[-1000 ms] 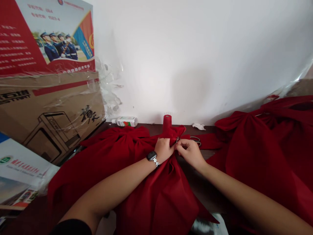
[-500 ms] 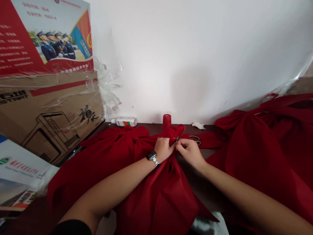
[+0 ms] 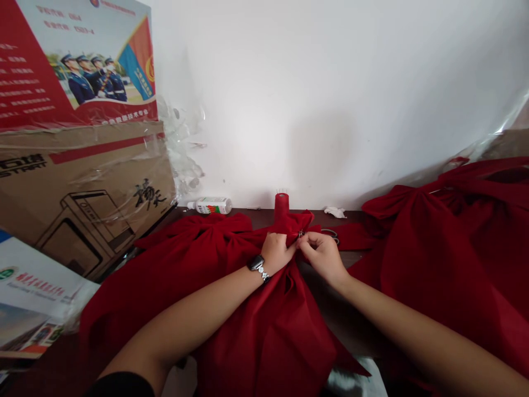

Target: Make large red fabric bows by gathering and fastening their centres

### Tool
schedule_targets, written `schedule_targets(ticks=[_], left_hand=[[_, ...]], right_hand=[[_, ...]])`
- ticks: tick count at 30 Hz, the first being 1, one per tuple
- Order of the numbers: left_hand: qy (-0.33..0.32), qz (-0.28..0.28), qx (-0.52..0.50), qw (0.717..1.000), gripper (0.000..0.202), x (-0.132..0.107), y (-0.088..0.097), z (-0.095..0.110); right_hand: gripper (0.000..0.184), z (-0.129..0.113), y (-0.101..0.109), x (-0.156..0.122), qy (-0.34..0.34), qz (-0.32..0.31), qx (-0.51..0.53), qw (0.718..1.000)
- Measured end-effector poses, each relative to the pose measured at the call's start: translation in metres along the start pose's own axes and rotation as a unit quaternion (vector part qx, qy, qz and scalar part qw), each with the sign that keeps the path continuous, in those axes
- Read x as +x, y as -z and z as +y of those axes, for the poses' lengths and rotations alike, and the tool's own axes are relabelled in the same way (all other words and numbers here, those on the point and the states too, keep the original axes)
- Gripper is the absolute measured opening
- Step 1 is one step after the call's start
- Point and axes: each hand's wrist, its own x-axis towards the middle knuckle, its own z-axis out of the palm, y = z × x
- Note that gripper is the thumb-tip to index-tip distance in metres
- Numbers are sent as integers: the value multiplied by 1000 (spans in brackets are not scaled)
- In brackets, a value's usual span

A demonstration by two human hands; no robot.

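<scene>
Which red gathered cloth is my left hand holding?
The middle cloth, hanging toward you: your left hand holds its gathered top, your right hand pinching close by. The left cloth and right cloth lie unheld.

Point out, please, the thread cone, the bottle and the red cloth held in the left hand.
Thread cone (image 3: 281,208), head view: its red side, below the top.
Bottle (image 3: 213,206), head view: middle of its label.
Red cloth (image 3: 268,333), head view: a hanging lower fold.

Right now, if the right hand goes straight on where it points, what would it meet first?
Probably the red cloth bunched in the left hand, just ahead of the right hand. Depth is unclear here, so the left hand itself could come first.
</scene>
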Motion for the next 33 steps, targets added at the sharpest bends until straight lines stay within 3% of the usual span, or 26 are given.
schedule_targets(ticks=[5, 9, 12, 17, 22, 33], left_hand=[[9, -9, -60, 998, 19, 1, 0, -1], [42, -13, -170, 984, 26, 3, 1, -4], [47, -16, -285, 957, 30, 4, 7, -6], [-40, -109, -438, 891, 27, 6, 17, -6], [-40, -120, -446, 886, 35, 6, 17, -6], [-46, -156, -455, 876, 49, 4, 11, -6]], right_hand=[[30, 1, 0, 2, -17, -12, 37, 999], [29, 5, 11, 13, 11, -78, 49, 996], [27, 10, 22, 24, -20, -63, 113, 991], [20, 10, 32, 32, -79, -105, 268, 954], [20, 10, 30, 30, -109, -143, 329, 927], [30, 15, 30, 30, -123, -185, 312, 924]])
